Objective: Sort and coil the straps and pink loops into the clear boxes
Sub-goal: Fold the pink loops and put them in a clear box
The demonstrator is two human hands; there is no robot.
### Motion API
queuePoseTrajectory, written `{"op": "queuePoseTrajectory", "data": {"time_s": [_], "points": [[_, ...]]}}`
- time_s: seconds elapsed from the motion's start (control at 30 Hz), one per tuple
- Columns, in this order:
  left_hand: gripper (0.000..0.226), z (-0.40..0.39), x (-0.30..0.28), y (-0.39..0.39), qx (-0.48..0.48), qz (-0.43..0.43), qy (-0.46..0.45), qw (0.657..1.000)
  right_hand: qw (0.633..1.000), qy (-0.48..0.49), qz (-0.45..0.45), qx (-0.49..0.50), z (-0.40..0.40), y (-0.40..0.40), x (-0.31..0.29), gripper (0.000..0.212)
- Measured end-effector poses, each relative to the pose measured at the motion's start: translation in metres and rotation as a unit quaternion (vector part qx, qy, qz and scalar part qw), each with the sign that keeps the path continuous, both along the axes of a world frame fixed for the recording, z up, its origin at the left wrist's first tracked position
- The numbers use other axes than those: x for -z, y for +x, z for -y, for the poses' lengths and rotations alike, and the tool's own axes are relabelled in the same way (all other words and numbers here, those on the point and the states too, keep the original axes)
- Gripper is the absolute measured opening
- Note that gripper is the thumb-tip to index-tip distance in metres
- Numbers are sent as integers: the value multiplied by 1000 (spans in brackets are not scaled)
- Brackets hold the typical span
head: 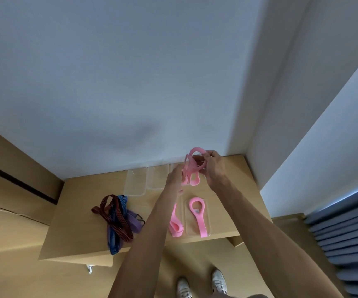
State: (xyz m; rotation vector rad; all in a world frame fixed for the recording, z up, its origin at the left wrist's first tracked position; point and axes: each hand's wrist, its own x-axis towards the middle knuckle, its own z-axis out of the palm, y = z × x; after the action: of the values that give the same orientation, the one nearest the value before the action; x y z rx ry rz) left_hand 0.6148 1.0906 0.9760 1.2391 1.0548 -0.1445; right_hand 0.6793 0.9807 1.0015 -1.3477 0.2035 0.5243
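Note:
Both hands hold a tangle of pink loops (pixel 192 172) in the air above the back of the wooden table (pixel 77 211). My left hand (pixel 174 179) grips its lower part. My right hand (pixel 213 166) pinches its upper band. A coiled pink loop (pixel 198 215) lies in a clear box (pixel 208 220) at the front right. Another pink loop (pixel 175 225) lies just left of it, partly behind my left forearm. Dark red, blue and purple straps (pixel 117 220) lie piled on the table's left.
Two clear boxes (pixel 136 182) (pixel 157 176) stand side by side at the back of the table against the white wall. A blue curtain (pixel 345 244) hangs at the right. My white shoes (pixel 201 284) stand on the wooden floor below the table's front edge.

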Motion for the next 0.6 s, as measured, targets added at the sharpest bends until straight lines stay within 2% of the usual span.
{"op": "queuePoseTrajectory", "data": {"time_s": [0.07, 0.1, 0.17, 0.23, 0.3, 0.37, 0.43, 0.5, 0.6], "points": [[43, -3, 1, -4, 27, -14, -25, 999, 1000, 21, -10, 2, -2, -2, 1, 16], [45, -3, 1, -4, 13, -4, -81, 997, 999, 32, -18, 7, -2, -3, 1, 16], [33, -4, -1, -3, -16, 24, -140, 990, 998, 51, -36, 20, -1, -3, 3, 17], [20, -6, 0, 1, -26, 10, -88, 996, 998, 40, -40, 26, 1, -2, 6, 17], [10, -7, 4, 2, -52, 50, -34, 997, 998, 11, -40, 36, 3, 1, 12, 18], [19, -8, 6, 0, -73, 90, -52, 992, 996, -43, -51, 51, 7, 4, 18, 19], [28, -11, 6, -3, -76, 103, -64, 990, 993, -72, -90, 23, 12, 4, 21, 21], [27, -10, 7, 0, -55, 109, -57, 991, 988, -54, -138, -33, 16, 1, 19, 22], [30, -6, 4, 5, -32, 103, -37, 993, 987, -21, -148, -62, 18, -1, 21, 22]]}}
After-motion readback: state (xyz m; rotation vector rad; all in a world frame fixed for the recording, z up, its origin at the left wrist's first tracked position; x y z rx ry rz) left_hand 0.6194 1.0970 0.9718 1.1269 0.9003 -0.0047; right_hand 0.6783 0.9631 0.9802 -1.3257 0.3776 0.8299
